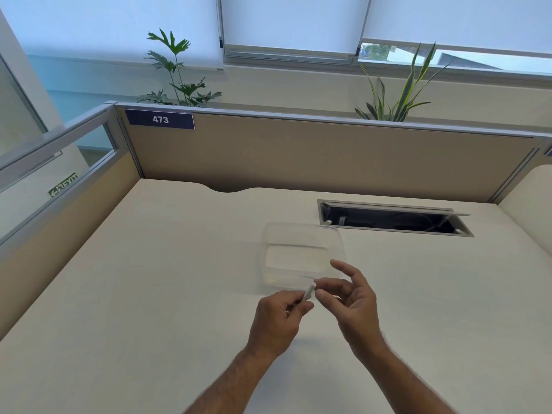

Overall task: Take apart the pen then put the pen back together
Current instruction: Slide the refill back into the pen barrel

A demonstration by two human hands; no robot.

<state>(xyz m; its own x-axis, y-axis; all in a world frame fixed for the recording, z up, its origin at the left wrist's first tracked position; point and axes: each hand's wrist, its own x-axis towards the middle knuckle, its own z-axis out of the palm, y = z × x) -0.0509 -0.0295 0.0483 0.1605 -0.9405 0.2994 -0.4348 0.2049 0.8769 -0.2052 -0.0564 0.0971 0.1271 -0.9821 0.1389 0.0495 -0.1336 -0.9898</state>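
My left hand [276, 316] is closed around a thin white pen barrel [309, 291], whose open end sticks up and to the right from between thumb and fingers. The rest of the barrel is hidden inside the fist. My right hand [354, 303] hovers just to the right of that tip, fingers spread and curved, index finger and thumb close to the barrel end. I cannot make out any small part pinched in those fingers. Both hands float above the white desk [149, 294], just in front of a clear plastic container [301, 252].
The clear container stands open at mid-desk. Behind it to the right is a recessed cable tray [394, 218] with its lid raised. Beige partition walls [298, 156] close off the back and left sides. Plants rise behind the partition.
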